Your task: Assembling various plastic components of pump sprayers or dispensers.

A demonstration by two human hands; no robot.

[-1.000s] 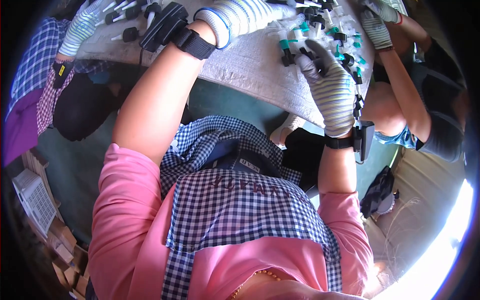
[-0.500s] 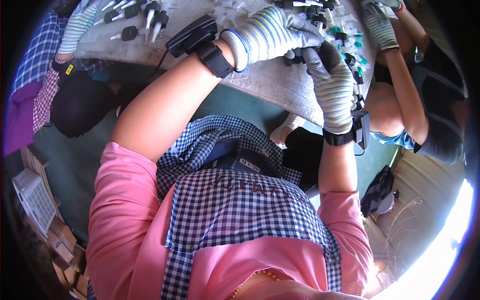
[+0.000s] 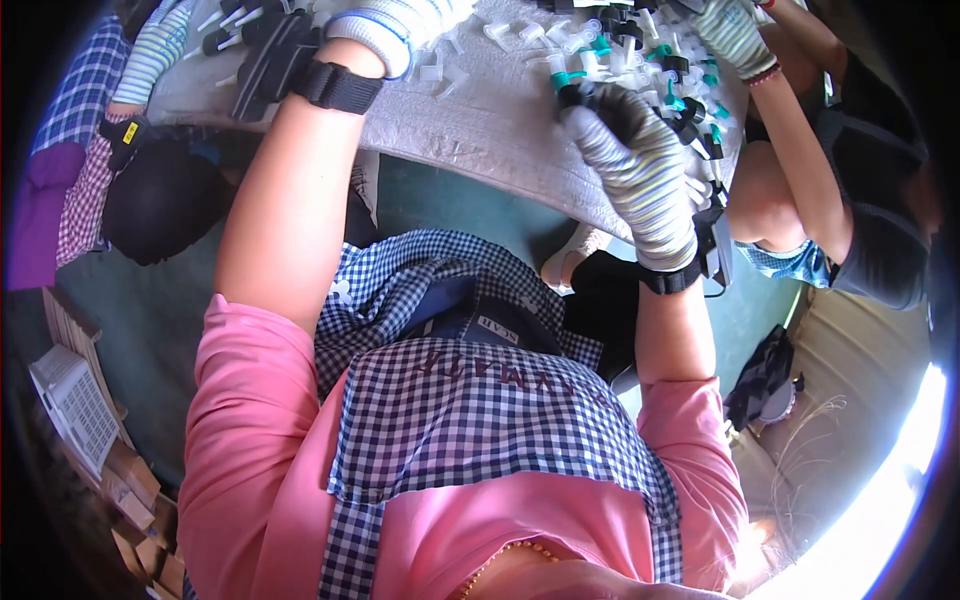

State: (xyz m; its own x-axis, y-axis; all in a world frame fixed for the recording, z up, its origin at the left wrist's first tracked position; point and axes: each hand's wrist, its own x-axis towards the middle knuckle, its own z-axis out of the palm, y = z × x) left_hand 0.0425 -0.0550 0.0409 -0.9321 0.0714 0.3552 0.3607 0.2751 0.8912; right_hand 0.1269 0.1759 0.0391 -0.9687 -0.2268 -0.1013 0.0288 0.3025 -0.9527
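Observation:
My right hand [image 3: 640,165], in a striped knit glove, is over the right part of the table with its fingers curled. Its thumb and fingertips pinch a small pump top with a black collar and green piece [image 3: 566,80]. Up at the picture's top edge is my left hand [image 3: 400,25], gloved alike; its fingers are smeared and partly cut off, so what they hold is hidden. Clear plastic pump parts [image 3: 540,35] lie just right of it. Beyond my right hand is a pile of black, green and clear pump parts [image 3: 675,70].
The table [image 3: 500,150] has a pale, worn covering. Black caps with white nozzles [image 3: 235,25] lie at its far left. A co-worker's gloved hand [image 3: 735,35] is beside the pile, and another person's gloved hand [image 3: 158,50] is at the left. Boxes [image 3: 75,400] stand lower left.
My left hand has left my right hand and moved up and to the left. The right hand has shifted slightly left, and the green-and-black pump top now shows at its fingertips.

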